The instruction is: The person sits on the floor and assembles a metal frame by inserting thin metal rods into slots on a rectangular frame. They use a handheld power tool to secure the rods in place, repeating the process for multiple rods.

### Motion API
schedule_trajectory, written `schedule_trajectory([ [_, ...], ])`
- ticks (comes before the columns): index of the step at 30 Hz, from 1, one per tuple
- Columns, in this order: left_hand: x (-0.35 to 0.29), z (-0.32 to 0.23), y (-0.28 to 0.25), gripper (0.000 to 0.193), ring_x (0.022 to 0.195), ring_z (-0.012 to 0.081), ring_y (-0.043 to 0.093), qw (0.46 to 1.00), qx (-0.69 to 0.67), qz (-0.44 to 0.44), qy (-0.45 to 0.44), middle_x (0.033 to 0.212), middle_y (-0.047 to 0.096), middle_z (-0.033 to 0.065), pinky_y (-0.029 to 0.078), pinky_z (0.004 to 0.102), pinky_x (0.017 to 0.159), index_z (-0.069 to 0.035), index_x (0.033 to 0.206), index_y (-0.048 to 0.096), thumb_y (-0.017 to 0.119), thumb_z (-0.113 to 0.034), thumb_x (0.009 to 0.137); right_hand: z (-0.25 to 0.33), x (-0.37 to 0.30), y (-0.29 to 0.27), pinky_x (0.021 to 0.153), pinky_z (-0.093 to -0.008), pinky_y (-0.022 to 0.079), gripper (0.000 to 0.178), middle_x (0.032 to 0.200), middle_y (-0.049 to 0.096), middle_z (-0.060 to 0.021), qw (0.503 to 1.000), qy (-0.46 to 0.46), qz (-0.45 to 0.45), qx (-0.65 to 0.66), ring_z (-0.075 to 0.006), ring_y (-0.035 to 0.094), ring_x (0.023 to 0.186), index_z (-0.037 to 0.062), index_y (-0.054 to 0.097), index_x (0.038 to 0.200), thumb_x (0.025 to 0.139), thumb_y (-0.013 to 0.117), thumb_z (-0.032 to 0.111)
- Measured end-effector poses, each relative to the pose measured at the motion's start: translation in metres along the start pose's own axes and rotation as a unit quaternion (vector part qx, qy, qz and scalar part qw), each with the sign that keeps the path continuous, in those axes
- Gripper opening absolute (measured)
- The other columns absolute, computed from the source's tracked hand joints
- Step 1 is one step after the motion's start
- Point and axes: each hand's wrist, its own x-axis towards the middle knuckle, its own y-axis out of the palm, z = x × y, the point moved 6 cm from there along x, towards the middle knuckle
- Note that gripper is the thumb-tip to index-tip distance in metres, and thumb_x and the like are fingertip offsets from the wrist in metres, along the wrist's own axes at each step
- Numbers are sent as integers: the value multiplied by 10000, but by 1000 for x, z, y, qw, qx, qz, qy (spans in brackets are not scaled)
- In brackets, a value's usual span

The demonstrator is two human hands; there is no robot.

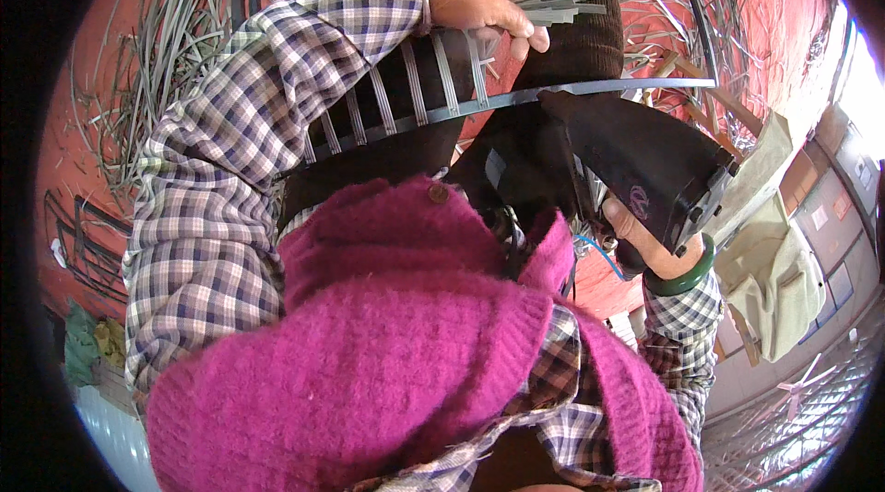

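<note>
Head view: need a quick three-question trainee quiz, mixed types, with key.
1. What does the left hand hold?
2. True or false: the strips along the metal bar are spaced with gaps between them.
3. Where is the black tool? a) on the floor; b) at the right hand; c) at the left hand.

Key: 1. A bundle of grey strips; 2. True; 3. b.

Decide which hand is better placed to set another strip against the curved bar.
Left hand, probably: it holds grey strips near the curved bar, while the right hand grips a black tool.
</note>
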Motion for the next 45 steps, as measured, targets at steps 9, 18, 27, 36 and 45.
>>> schedule_trajectory([
  [9,-1,-1,-7,285,549,31,416,998,9,-10,56,793,635,101,368,173,592,38,1039,528,421,-171,878,3,2,-1,794,-371,446,303,989,602,-129,999,-34,-29,19,-294,572,888,18,595,1010,763,664,180],
  [18,5,-11,-6,229,568,111,554,994,69,-87,17,701,631,61,443,267,526,-31,809,632,631,-253,753,-10,1,6,795,-367,446,322,997,600,-137,994,25,-24,101,-291,574,900,5,588,1012,754,674,179],
  [27,4,-4,7,277,512,30,476,998,-48,-21,17,829,642,80,381,175,471,12,942,556,481,-250,893,-14,1,7,814,-375,438,350,1011,594,-150,994,22,-27,107,-302,569,922,-5,566,1044,762,665,178],
  [36,-2,-3,2,320,594,57,565,993,-96,-65,28,876,641,115,421,147,486,52,970,571,495,-247,887,-22,-2,12,821,-357,436,379,1026,587,-147,982,100,-2,159,-284,566,937,-12,549,1061,768,667,198],
  [45,-6,-6,-8,278,679,79,607,989,-126,-55,53,940,633,144,439,160,516,45,1043,502,481,-183,885,-27,0,12,832,-346,431,394,1029,585,-140,967,150,2,206,-263,563,943,-20,531,1078,770,670,184],
])
